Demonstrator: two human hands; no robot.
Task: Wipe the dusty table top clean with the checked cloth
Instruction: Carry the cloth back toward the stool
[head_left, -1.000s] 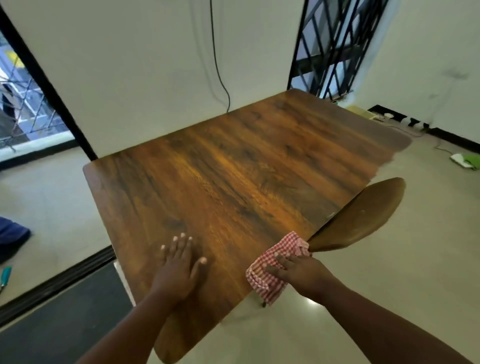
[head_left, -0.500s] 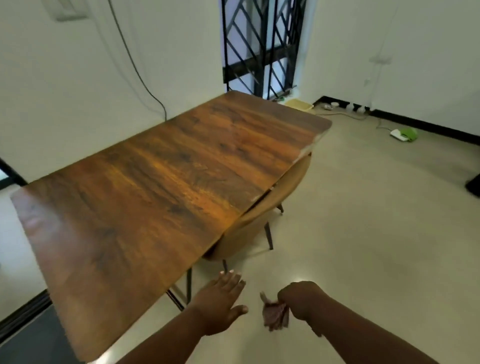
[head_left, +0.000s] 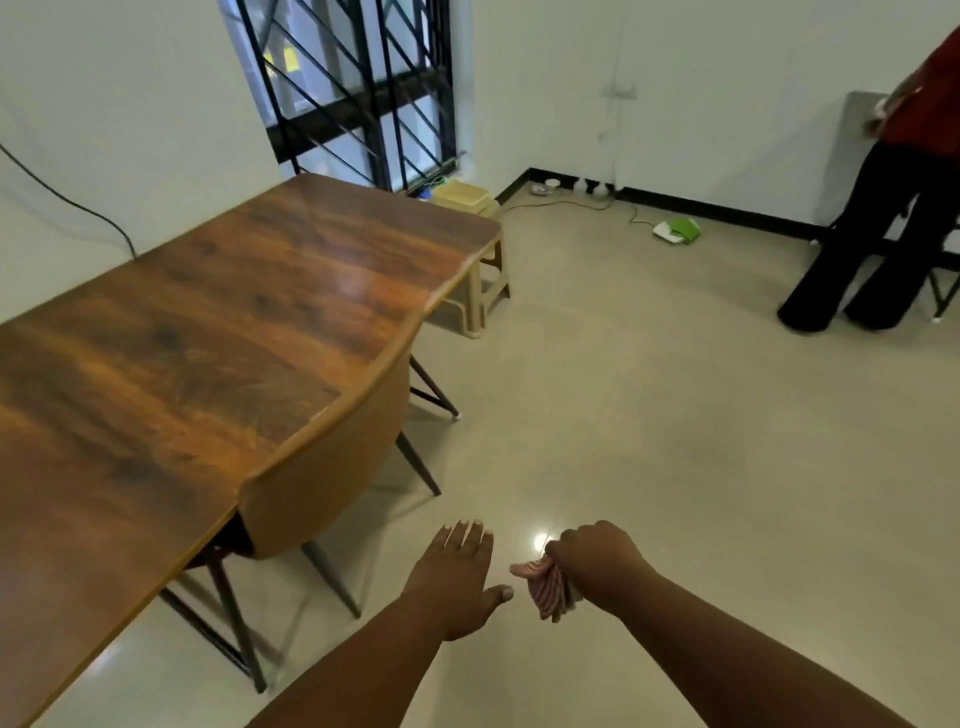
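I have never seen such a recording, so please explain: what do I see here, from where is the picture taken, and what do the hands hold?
There is no machine; a person wears a camera on the head, looking forward and down. The two arms at the bottom are that person's own. The right hand grips a bunched red checked cloth. The left hand is flat and holds nothing. Both hang over the floor, beside the wooden table. I see nothing lying on its top. A brown chair is pushed under its edge.
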